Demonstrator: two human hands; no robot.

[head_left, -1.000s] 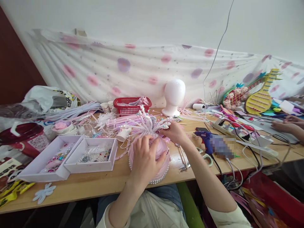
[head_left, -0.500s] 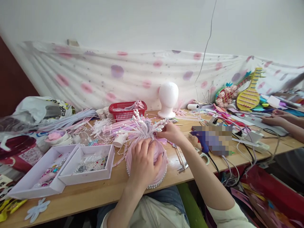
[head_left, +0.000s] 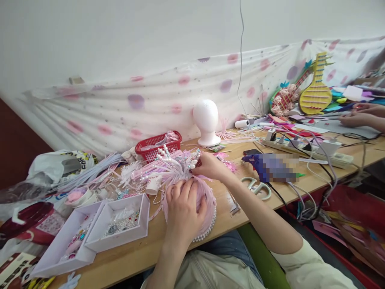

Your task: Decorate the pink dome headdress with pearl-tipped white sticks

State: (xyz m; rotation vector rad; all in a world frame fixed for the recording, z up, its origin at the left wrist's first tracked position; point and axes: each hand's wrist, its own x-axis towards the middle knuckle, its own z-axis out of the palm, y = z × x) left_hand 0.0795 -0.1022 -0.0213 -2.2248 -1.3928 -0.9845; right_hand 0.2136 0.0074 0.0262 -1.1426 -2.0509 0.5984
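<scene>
A round pink fabric piece (head_left: 207, 208) edged with white pearl beads rests at the table's front edge. White and pink stems tipped with pearls (head_left: 177, 166) fan out from its far side. My left hand (head_left: 185, 204) lies over the pink piece, its fingers curved around the top and pressing on it. My right hand (head_left: 210, 165) reaches in from the right, fingers pinched at the base of the stems on their right side; what lies between the fingertips is too small to make out.
White trays of beads (head_left: 120, 224) stand left, a red basket (head_left: 158, 146) and white foam head (head_left: 207, 122) behind. Green-handled scissors (head_left: 255, 188), a blue glue gun (head_left: 260, 166) and a power strip (head_left: 313, 152) lie right. Another person's hands (head_left: 361, 116) are at far right.
The view has turned and tilted, so the table slants more. My left hand stays on the pink piece, and my right hand remains at the stems with little visible change.
</scene>
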